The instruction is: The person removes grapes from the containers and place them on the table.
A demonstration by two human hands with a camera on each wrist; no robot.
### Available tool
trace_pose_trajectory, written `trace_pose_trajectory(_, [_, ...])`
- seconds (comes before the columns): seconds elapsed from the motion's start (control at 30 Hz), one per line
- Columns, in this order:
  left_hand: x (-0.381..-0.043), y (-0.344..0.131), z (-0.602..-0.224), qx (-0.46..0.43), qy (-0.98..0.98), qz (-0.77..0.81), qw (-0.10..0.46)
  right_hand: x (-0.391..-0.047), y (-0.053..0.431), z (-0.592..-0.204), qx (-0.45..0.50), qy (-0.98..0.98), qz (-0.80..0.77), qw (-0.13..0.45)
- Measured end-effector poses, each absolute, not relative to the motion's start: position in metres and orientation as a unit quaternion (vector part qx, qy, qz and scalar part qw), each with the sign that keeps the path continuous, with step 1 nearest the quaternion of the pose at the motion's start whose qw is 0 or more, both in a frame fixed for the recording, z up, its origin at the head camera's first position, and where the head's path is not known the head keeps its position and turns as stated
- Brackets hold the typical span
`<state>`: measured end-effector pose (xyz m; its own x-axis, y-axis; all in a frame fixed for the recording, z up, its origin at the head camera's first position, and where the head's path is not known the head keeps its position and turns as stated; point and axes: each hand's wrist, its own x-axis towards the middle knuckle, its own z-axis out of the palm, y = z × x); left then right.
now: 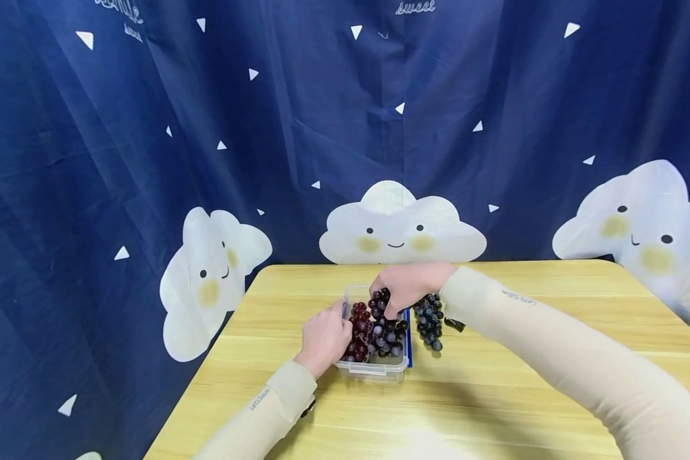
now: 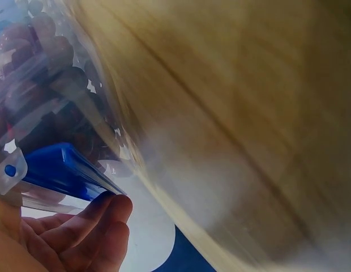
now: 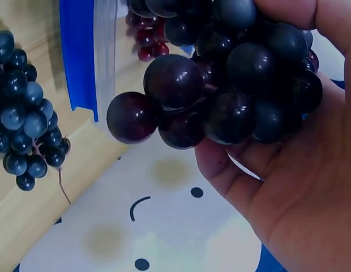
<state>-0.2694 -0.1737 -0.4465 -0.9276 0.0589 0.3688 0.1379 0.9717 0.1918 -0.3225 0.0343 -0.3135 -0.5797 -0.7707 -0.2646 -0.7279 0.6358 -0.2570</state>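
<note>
My left hand (image 1: 324, 335) grips the left side of a clear plastic box (image 1: 374, 369). In the left wrist view its fingertips (image 2: 116, 212) lie against a blue latch (image 2: 59, 167) on the box. My right hand (image 1: 409, 284) reaches over the box's far right part and holds a bunch of dark purple grapes (image 3: 229, 116) between thumb and fingers. The bunch hangs at the box opening, and its lower grapes overlap the inside in the head view. Red grapes (image 1: 359, 332) lie along the left inside.
Just right of the box lies another bunch of blue-black grapes (image 1: 428, 319), with a small black item (image 1: 454, 324) beside it. A blue latch (image 1: 409, 338) hangs down the box's right side. Behind the wooden table (image 1: 466, 396) hangs a navy curtain (image 1: 345, 128) with clouds.
</note>
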Motion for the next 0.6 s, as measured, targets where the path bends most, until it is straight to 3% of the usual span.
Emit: trace_pose_trajectory(0.6, [-0.267, -0.174, -0.446, -0.051, -0.976, -0.112, 0.181, -0.321, 0.078, -0.291, -0.43, 0.888, -0.103, 0.123])
